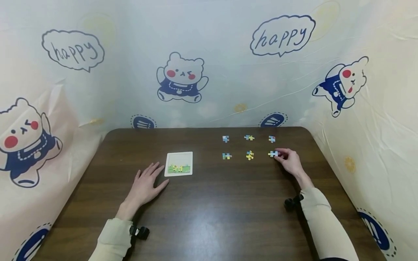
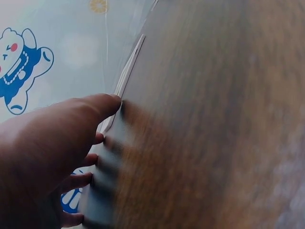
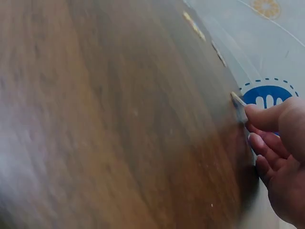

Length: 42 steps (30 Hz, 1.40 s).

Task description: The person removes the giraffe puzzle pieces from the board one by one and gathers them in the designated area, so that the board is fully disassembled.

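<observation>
At the right of the table, my right hand (image 1: 289, 161) pinches a light blue jigsaw piece (image 1: 272, 154) between thumb and fingers. In the right wrist view the pinched piece (image 3: 238, 99) appears edge-on beyond the thumb tip, low over the tabletop. My left hand (image 1: 145, 186) rests on the table with spread fingers, beside a square white puzzle tray (image 1: 166, 163). Its fingertips and thumb are right at the tray's left edge. Along the tray's bottom lies a filled strip of picture (image 1: 179, 169), green with yellow figures; the upper part is plain white.
Several loose jigsaw pieces lie in two rows left of and behind my right hand, among them a yellow piece (image 1: 249, 155), a blue-green piece (image 1: 226, 156) and a small blue piece (image 1: 271, 139). A printed cloth (image 1: 228, 72) surrounds the brown table (image 1: 209, 210).
</observation>
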Motion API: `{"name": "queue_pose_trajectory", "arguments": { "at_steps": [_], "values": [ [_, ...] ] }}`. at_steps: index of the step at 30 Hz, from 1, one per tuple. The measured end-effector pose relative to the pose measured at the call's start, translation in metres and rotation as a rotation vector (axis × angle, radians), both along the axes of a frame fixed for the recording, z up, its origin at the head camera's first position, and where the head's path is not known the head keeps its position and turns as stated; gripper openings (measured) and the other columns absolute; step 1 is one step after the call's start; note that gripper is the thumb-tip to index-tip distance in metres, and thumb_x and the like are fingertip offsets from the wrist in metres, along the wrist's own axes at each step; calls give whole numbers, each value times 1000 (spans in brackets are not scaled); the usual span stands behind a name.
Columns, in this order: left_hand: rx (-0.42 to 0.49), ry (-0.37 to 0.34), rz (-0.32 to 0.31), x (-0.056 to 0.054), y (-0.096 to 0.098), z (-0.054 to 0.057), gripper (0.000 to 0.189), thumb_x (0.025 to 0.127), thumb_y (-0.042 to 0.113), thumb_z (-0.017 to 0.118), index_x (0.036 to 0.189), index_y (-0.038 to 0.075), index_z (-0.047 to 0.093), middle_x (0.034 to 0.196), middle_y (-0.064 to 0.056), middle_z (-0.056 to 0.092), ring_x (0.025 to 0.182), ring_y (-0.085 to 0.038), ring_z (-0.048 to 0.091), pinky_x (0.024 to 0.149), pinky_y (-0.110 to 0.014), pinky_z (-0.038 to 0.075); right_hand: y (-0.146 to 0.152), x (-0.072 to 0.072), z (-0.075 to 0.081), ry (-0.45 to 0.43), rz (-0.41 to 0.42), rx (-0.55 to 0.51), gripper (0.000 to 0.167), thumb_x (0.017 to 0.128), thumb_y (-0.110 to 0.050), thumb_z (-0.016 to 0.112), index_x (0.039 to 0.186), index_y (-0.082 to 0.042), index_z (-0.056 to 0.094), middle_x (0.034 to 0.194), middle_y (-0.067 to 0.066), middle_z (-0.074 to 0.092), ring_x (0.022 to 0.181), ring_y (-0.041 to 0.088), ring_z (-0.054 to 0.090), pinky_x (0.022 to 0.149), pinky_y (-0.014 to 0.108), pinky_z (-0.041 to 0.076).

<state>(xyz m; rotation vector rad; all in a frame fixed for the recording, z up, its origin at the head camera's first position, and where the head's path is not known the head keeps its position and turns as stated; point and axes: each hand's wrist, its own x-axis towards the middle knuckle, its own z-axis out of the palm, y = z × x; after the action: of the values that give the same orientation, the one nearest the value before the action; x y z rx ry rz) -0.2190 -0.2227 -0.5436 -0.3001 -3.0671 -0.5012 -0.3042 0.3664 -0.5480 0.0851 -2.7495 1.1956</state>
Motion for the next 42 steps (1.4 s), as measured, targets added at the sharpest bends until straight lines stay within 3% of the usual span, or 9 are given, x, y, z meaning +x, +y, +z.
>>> {"name": "queue_pose_trajectory", "arguments": {
  "at_steps": [4,7,11,18,26,32,42],
  "values": [
    [6,-2,1,0,-1,-1,73,105,45,72,165,9,50,175,-25,41,164,-50,36,127,-83,21,2,-1,-1,27,34,115,32,101,0,76,131,10,74,114,30,66,94,33,65,80,26,48],
    [11,-6,1,0,-1,-2,74,105,46,71,165,9,49,175,-25,40,164,-50,35,127,-83,20,2,-1,-2,8,50,156,36,101,-2,75,135,10,72,117,29,61,98,38,64,84,34,48],
    [17,-14,1,0,-2,-2,73,106,45,71,166,10,49,176,-24,39,164,-49,34,127,-83,19,2,-1,-2,-5,50,153,40,101,-6,77,137,10,70,115,28,61,95,35,61,83,33,47],
    [32,-9,2,1,-1,-2,73,105,44,72,166,9,49,176,-24,39,165,-49,33,128,-83,17,-16,-2,2,50,26,58,41,101,-13,79,134,9,70,106,26,70,86,22,60,76,21,45],
    [32,-3,-3,1,-2,-3,73,105,43,72,165,9,49,175,-25,40,165,-49,33,127,-84,18,-77,-1,10,35,140,-56,47,99,-10,81,141,6,66,107,22,75,84,12,61,77,18,47],
    [34,-5,-10,-1,-2,-2,72,106,42,72,166,9,48,176,-25,39,165,-50,32,127,-84,17,-128,3,19,28,273,-77,55,98,-11,82,147,3,62,109,19,74,86,17,64,75,22,50],
    [37,-19,-5,-1,-2,-5,73,106,42,71,167,9,47,177,-25,37,166,-50,31,128,-83,16,-204,8,20,13,434,-85,59,97,-13,84,149,2,61,108,15,75,82,10,64,78,22,53]
  ]
}}
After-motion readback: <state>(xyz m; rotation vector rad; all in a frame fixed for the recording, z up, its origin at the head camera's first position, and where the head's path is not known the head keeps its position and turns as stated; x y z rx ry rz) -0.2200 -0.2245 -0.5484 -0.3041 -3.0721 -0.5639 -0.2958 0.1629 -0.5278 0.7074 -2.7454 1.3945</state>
